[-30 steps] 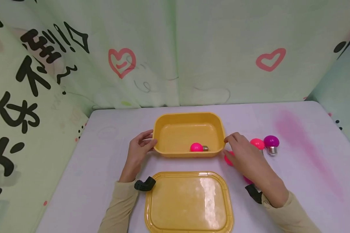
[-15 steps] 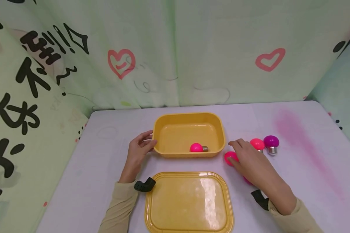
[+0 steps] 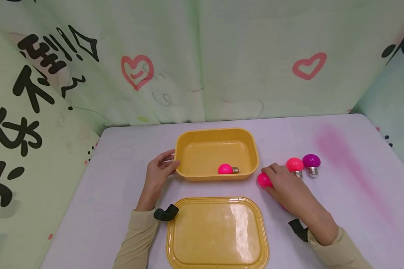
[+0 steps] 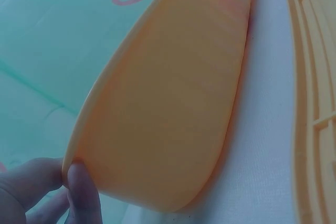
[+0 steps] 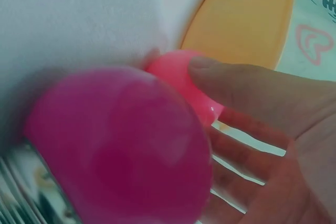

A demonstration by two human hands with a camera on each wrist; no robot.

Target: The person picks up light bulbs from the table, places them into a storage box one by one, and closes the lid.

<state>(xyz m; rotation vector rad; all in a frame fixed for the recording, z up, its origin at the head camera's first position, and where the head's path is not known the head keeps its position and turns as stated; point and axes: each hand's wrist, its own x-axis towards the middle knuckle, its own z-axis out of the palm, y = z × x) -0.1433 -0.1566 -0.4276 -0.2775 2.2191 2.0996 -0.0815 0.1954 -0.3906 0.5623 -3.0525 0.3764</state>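
Observation:
My left hand [image 3: 156, 175] pinches the left rim of a yellow plastic box [image 3: 202, 151], thumb outside the wall in the left wrist view. A pink light bulb [image 3: 225, 169] lies on its side in the box. Right of the box, my right hand [image 3: 287, 188] holds another pink bulb [image 3: 264, 180] between thumb and fingers, close over the table. The right wrist view shows the thumb on this bulb [image 5: 178, 74], the fingers behind it. A magenta bulb [image 5: 121, 145] with a metal screw base fills the foreground there; in the head view the right hand mostly hides it.
A coral-pink bulb [image 3: 294, 164] and a purple bulb [image 3: 311, 160] lie side by side beyond the right hand. A yellow lid [image 3: 215, 231] lies flat in front of the box. Cloth walls [image 3: 249, 74] with drawings enclose the white table [image 3: 357, 209].
My right hand has left the box's right rim, drawn back slightly, and taken hold of the pink bulb beside it. My left hand stays on the rim.

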